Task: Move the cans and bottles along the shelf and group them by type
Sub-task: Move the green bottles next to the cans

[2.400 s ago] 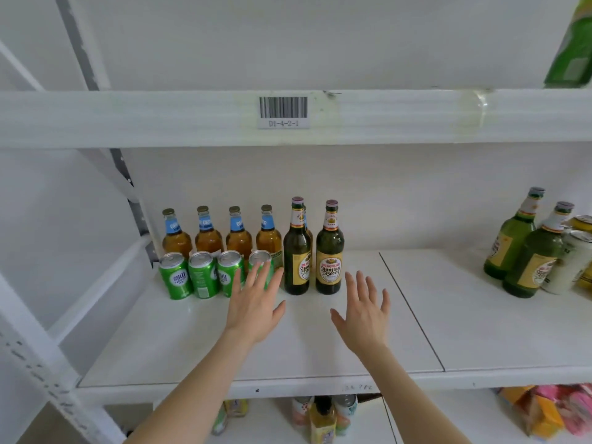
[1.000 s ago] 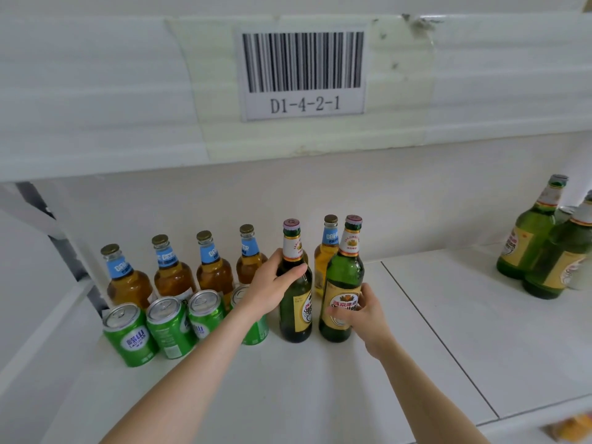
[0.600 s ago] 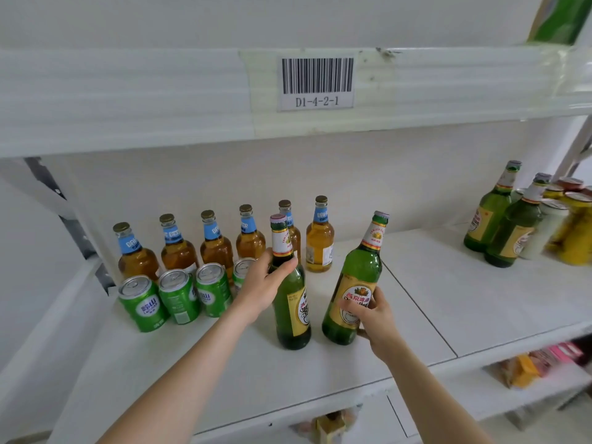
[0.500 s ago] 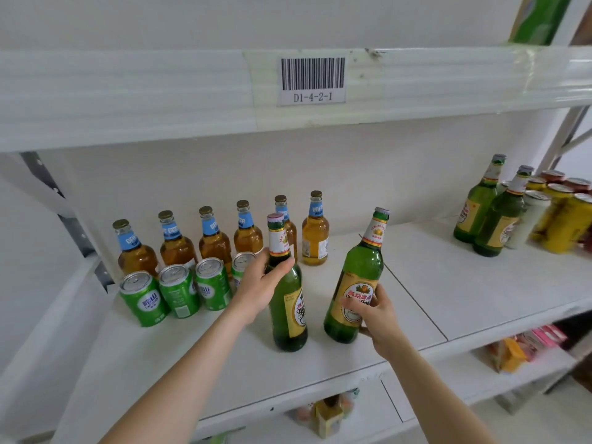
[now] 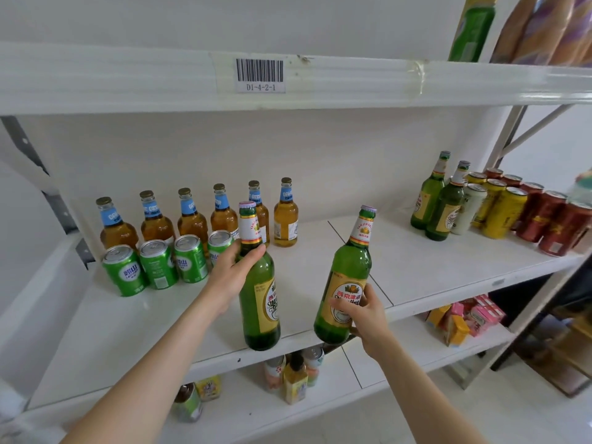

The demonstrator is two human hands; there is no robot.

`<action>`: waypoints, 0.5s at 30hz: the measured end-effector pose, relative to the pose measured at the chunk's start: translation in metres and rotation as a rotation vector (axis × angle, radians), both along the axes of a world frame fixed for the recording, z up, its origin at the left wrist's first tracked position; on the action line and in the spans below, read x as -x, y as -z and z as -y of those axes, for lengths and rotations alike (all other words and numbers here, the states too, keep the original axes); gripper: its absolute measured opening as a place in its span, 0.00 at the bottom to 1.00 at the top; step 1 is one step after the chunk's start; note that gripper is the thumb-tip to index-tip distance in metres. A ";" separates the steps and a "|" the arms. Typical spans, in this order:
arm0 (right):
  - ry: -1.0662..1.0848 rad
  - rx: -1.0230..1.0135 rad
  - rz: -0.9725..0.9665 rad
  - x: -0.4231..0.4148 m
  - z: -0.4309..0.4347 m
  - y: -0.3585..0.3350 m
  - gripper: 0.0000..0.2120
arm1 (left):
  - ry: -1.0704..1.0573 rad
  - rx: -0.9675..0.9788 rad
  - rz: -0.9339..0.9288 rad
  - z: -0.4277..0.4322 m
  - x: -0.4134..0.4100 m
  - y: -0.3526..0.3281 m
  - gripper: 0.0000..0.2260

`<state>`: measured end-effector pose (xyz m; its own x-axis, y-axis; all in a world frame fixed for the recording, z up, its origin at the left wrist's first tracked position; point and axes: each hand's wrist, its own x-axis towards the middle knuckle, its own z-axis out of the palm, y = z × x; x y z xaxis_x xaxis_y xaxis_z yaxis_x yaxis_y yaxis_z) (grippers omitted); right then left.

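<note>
Hands are gripping green bottles at the shelf (image 5: 416,261) edge: left hand (image 5: 229,277) holding the upright bottle (image 5: 259,302) by its shoulder, right hand (image 5: 365,315) the tilted bottle (image 5: 347,277), cap leaning right.

Stockroom: white metal shelving (image 5: 416,270) with barcode label (image 5: 260,74).

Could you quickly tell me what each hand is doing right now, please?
Left hand: gripping the upright green bottle at its shoulder.
Right hand: holding the tilted green bottle by its lower body.
</note>
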<state>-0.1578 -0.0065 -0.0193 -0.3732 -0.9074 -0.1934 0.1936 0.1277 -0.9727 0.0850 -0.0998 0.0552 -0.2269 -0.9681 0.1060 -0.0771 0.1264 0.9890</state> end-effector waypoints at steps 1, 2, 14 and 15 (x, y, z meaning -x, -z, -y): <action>-0.004 -0.001 -0.004 0.006 -0.004 0.000 0.26 | -0.012 -0.004 0.000 -0.004 0.005 -0.001 0.13; -0.008 -0.002 -0.007 0.013 -0.008 -0.001 0.26 | -0.021 -0.010 -0.003 -0.008 0.011 -0.001 0.11; -0.087 -0.011 -0.043 0.129 -0.060 -0.013 0.24 | -0.072 -0.051 -0.065 -0.068 0.128 -0.005 0.06; -0.092 -0.013 -0.049 0.140 -0.064 -0.013 0.24 | -0.071 -0.050 -0.064 -0.071 0.139 -0.004 0.06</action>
<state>-0.2975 0.0572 -0.0065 -0.2982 -0.9356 -0.1893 0.1325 0.1558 -0.9789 -0.0536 -0.0284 0.0596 -0.1518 -0.9859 0.0697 -0.0204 0.0737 0.9971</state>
